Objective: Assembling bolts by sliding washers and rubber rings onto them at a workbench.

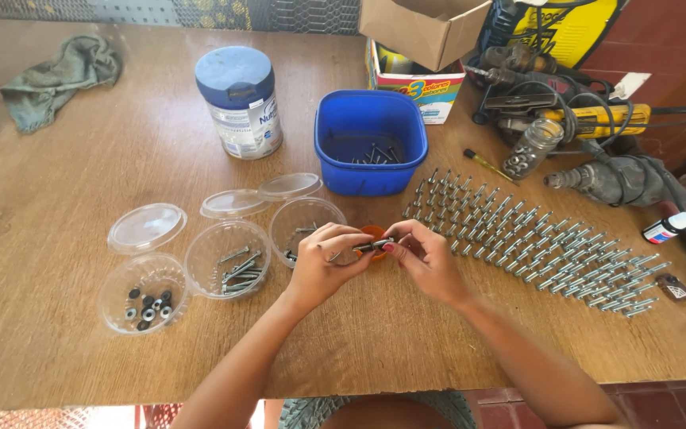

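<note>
My left hand [325,262] and my right hand [422,258] meet over the wooden table [81,365], both pinching a small metal bolt [371,246] between their fingertips. An orange cap [374,233] shows just behind the fingers. To the right lie rows of several assembled bolts [533,246]. To the left stand three clear plastic cups: one with bolts [229,260], one with nuts and washers [143,293], one near my left hand [305,220].
A blue tub [371,143] with a few bolts sits behind my hands. A blue-lidded tin [240,102], clear lids [147,228], a green rag [55,75], cardboard boxes [418,32], power drills [621,179], a glass jar [531,148] and a small screwdriver [486,164] surround them.
</note>
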